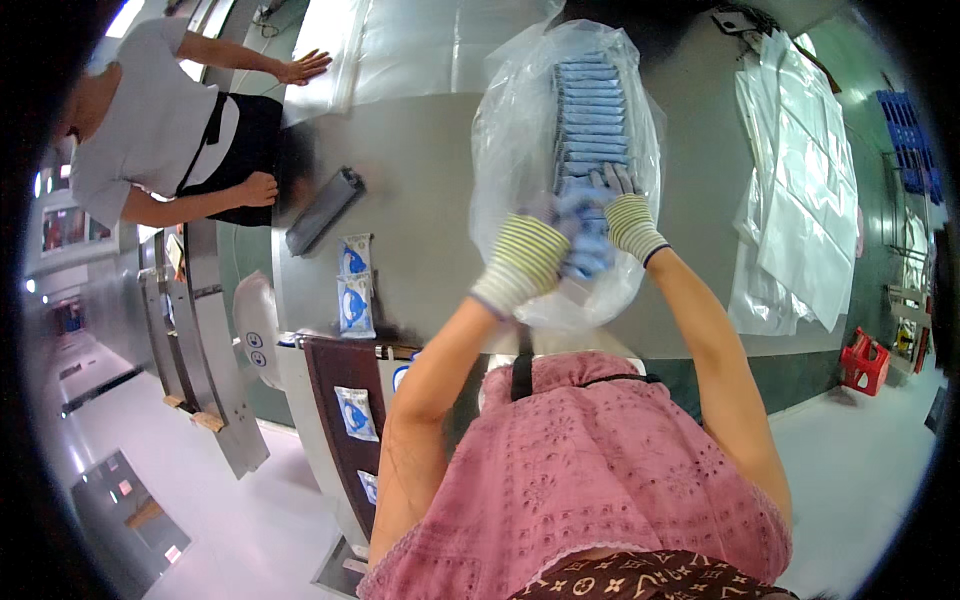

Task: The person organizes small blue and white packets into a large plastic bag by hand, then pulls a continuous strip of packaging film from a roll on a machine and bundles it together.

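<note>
A clear plastic bag (500, 130) lies on the steel table in front of me, its mouth towards my body. Inside, blue-and-white packets (592, 108) stand in a tight row running away from me. My right hand (630, 215), in a striped knit glove, rests with its fingers stretched out along the near right end of the row. Beside it, at the bag's mouth, my left hand (530, 250) wears the same kind of glove; its fingers are smeared by motion. Several packets between both hands are blurred too.
On the left, two loose packets (355, 290) lie beside a dark roller-like bar (325, 210). More packets ride a brown conveyor belt (335, 390). Flat plastic bags (795, 190) are stacked at the right. A co-worker (170, 120) stands far left, one hand on plastic sheeting (400, 50).
</note>
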`<state>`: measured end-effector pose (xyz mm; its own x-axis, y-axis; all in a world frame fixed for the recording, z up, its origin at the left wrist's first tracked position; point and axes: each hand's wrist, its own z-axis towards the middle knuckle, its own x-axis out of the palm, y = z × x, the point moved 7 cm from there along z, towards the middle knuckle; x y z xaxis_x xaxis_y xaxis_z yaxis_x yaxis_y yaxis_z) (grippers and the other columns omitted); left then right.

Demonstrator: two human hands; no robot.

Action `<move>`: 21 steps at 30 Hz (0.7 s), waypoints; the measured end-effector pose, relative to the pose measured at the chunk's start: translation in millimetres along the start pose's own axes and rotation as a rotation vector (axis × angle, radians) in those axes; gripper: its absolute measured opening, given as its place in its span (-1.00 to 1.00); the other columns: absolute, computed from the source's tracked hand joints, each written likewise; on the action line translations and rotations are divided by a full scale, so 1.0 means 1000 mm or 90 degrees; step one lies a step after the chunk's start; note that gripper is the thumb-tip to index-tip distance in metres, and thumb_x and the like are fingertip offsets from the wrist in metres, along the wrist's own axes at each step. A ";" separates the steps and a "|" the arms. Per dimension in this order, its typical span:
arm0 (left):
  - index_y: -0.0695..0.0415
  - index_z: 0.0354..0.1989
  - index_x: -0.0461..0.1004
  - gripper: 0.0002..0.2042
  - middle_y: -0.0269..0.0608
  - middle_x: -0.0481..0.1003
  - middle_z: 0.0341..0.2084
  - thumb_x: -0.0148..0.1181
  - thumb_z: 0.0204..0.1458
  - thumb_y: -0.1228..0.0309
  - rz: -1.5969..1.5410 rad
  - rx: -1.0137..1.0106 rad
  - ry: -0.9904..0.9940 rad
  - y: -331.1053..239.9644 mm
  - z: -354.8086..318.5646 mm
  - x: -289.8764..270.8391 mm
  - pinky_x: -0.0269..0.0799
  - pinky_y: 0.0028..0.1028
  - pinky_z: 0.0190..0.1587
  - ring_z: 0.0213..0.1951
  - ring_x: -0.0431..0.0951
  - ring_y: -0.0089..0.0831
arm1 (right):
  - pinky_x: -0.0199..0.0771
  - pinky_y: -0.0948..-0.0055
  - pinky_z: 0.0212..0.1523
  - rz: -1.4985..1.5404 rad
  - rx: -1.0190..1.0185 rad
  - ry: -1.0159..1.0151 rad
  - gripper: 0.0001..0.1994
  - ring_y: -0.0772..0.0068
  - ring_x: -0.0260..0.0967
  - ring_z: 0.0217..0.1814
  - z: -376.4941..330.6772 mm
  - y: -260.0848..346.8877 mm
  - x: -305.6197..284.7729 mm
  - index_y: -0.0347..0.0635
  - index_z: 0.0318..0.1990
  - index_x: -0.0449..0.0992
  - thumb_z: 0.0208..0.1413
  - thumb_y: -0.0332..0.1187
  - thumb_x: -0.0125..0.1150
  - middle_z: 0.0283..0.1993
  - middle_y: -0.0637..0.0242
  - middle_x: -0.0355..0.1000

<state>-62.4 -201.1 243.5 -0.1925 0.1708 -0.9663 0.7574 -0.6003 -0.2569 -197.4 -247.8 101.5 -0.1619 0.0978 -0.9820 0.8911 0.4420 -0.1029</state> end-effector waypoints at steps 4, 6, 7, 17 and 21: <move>0.12 -0.19 0.34 -0.69 0.01 0.31 -0.25 -0.03 -0.17 0.38 0.104 0.045 0.233 -0.027 -0.005 0.091 0.19 -0.21 -0.15 -0.22 0.34 -0.19 | -0.27 0.16 0.22 0.167 0.087 0.045 0.00 0.07 -0.32 0.28 -0.017 -0.010 -0.034 -0.14 0.18 -0.17 -0.46 -0.10 0.33 0.25 0.09 -0.30; 0.12 -0.15 0.32 -0.68 0.08 0.28 -0.19 -0.05 -0.15 0.37 0.078 0.007 0.216 -0.041 0.020 0.113 0.15 -0.19 -0.11 -0.16 0.31 -0.16 | -0.11 0.24 0.17 0.563 0.417 -0.108 -0.10 0.08 -0.16 0.22 -0.076 -0.091 0.072 -0.18 0.14 -0.06 -0.41 -0.17 0.32 0.20 0.06 -0.14; 0.11 -0.14 0.31 -0.68 0.08 0.28 -0.17 -0.07 -0.14 0.37 0.082 -0.008 0.177 -0.039 0.018 0.122 0.14 -0.19 -0.11 -0.14 0.29 -0.15 | -0.02 0.28 0.12 0.665 0.426 -0.048 -0.18 0.09 -0.06 0.17 -0.085 -0.077 0.083 -0.21 0.10 0.02 -0.39 -0.21 0.31 0.14 0.04 -0.03; 0.10 0.08 0.05 -0.52 0.03 -0.02 0.10 -0.18 -0.09 0.31 0.073 -0.045 -0.081 -0.049 0.021 0.168 -0.15 -0.01 0.08 0.09 0.07 -0.10 | -0.02 0.23 0.13 0.234 0.200 0.137 -0.24 0.11 -0.08 0.19 -0.111 -0.022 -0.030 -0.25 0.11 0.00 -0.29 -0.17 0.20 0.16 0.08 -0.04; 0.22 -0.01 0.18 -0.57 0.08 0.13 0.01 -0.17 -0.09 0.31 0.101 -0.065 0.081 -0.060 0.020 0.163 -0.04 -0.05 0.04 0.05 0.13 -0.09 | -0.34 0.17 0.24 0.058 -0.061 0.119 -0.12 0.15 -0.38 0.31 -0.073 0.032 -0.020 -0.18 0.17 -0.14 -0.32 -0.09 0.19 0.25 0.13 -0.23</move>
<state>-152.0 -152.8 101.1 0.0092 0.1819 -0.9833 0.8322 -0.5466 -0.0934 -196.8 -171.1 129.7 -0.1662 0.3001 -0.9393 0.8630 0.5051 0.0087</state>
